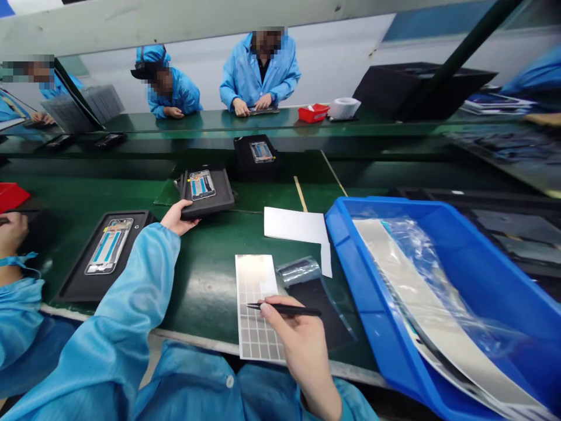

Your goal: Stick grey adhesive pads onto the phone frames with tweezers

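Note:
My left hand [176, 217] reaches out across the green belt and grips the near edge of a black tray [213, 202] that carries a phone frame [201, 185]. My right hand [293, 339] stays close to me, pinching black tweezers [284, 309] whose tips rest over a sheet of small grey sticker squares [256, 307]. A strip of clear film [300, 270] and a dark mat [322, 310] lie just right of the sheet.
Another tray with a phone frame [107, 248] lies to the left, a third [258, 155] farther up the belt. A blue bin [442, 304] of film sheets fills the right. White paper [298, 225] lies ahead. A co-worker's hand [11, 234] is at left; people work across the belt.

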The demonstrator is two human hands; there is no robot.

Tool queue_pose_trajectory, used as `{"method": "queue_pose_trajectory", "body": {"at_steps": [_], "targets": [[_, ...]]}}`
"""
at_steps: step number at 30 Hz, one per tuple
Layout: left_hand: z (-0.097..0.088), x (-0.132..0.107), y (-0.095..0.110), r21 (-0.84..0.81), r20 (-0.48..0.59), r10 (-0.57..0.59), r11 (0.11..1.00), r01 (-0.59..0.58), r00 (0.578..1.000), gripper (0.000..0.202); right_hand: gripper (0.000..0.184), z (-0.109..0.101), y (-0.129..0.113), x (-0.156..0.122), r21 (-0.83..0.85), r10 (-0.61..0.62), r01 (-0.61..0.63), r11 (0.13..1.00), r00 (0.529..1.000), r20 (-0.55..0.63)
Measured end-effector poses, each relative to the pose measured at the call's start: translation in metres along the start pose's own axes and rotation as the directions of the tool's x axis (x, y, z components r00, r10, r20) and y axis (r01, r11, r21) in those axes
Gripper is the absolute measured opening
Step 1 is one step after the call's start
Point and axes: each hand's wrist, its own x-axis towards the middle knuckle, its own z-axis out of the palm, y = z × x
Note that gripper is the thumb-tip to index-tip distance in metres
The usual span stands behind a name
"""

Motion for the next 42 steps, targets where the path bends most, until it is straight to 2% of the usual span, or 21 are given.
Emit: {"method": "queue_pose_trajectory", "body": {"at_steps": [3,5,9,11,14,16,18,20,22,24,27,29,30,32,33,34,35,37,39,40,42], "targets": [[-0.019,-0.038,-0.018,-0.025,0.004,0.003,1.0,-0.003,1.0,0.016,0.027,-0.005,0.007,0.003,0.025,-0.002,0.002,1.0,1.0,-0.029],[-0.038,-0.07,-0.034,-0.032,-0.008,0.0,1.0,0.0,1.0,0.012,0.027,-0.004,0.009,0.009,0.098,0.004,0.004,0.995,0.997,-0.075],[-0.083,-0.132,-0.064,-0.001,-0.1,-0.068,0.998,0.068,0.993,0.009,0.026,0.018,-0.003,0.029,0.357,0.015,0.056,0.932,0.981,-0.193],[-0.105,-0.153,-0.073,0.059,-0.174,-0.116,0.99,0.128,0.978,0.009,0.025,0.037,-0.014,0.042,0.503,0.038,0.043,0.864,0.988,-0.149],[-0.127,-0.17,-0.081,0.161,-0.236,-0.123,0.973,0.164,0.964,0.013,0.027,0.066,-0.021,0.054,0.619,0.107,-0.082,0.781,0.994,-0.003],[-0.132,-0.174,-0.087,0.172,-0.221,-0.1,0.975,0.14,0.97,0.016,0.03,0.08,-0.018,0.054,0.634,0.181,-0.206,0.746,0.978,0.105],[-0.129,-0.175,-0.094,0.156,-0.226,-0.06,0.983,0.097,0.972,0.018,0.032,0.089,-0.012,0.047,0.621,0.243,-0.287,0.729,0.957,0.157],[-0.121,-0.175,-0.102,0.189,-0.244,0.017,0.982,0.03,0.97,0.019,0.033,0.094,-0.005,0.037,0.623,0.275,-0.301,0.722,0.951,0.14],[-0.114,-0.174,-0.11,0.253,-0.256,0.1,0.967,-0.034,0.961,0.018,0.033,0.098,-0.001,0.026,0.644,0.277,-0.265,0.717,0.957,0.085],[-0.113,-0.172,-0.115,0.418,-0.236,0.194,0.905,-0.08,0.952,0.02,0.029,0.1,0.0,0.018,0.661,0.262,-0.217,0.718,0.965,0.032],[-0.124,-0.167,-0.114,0.673,-0.166,0.287,0.733,-0.104,0.943,0.034,0.025,0.098,-0.002,0.01,0.642,0.226,-0.16,0.75,0.974,-0.021],[-0.13,-0.166,-0.107,0.83,-0.097,0.374,0.542,-0.133,0.922,0.049,0.024,0.087,-0.002,0.006,0.597,0.184,-0.1,0.796,0.979,-0.082],[-0.13,-0.168,-0.102,0.901,-0.049,0.449,0.406,-0.155,0.892,0.057,0.024,0.077,-0.002,0.002,0.568,0.159,-0.066,0.82,0.98,-0.117],[-0.117,-0.176,-0.092,0.975,0.129,0.606,0.064,-0.211,0.785,0.067,0.023,0.051,0.001,-0.007,0.504,0.109,-0.008,0.863,0.979,-0.171],[-0.103,-0.18,-0.088,0.964,0.246,0.646,-0.083,-0.254,0.722,0.067,0.021,0.036,0.003,-0.012,0.472,0.086,0.012,0.881,0.979,-0.185],[-0.084,-0.184,-0.086,0.929,0.359,0.64,-0.172,-0.329,0.68,0.063,0.02,0.02,0.006,-0.017,0.438,0.055,0.038,0.898,0.978,-0.199],[-0.059,-0.185,-0.086,0.863,0.495,0.578,-0.24,-0.445,0.649,0.057,0.017,0.005,0.009,-0.023,0.395,0.023,0.068,0.916,0.975,-0.221],[-0.001,-0.18,-0.095,0.663,0.749,0.321,-0.349,-0.663,0.58,0.036,0.015,-0.022,0.015,-0.031,0.289,-0.027,0.12,0.95,0.951,-0.307],[0.059,-0.165,-0.114,0.524,0.832,0.062,-0.416,-0.744,0.551,0.027,0.015,-0.042,0.022,-0.035,0.182,-0.062,0.142,0.973,0.92,-0.388],[0.085,-0.155,-0.125,0.484,0.842,0.002,-0.442,-0.755,0.539,0.031,0.016,-0.049,0.025,-0.036,0.138,-0.075,0.145,0.98,0.906,-0.417],[0.123,-0.135,-0.145,0.49,0.831,-0.011,-0.462,-0.739,0.557,0.047,0.017,-0.058,0.029,-0.037,0.08,-0.096,0.148,0.986,0.886,-0.454]]}}
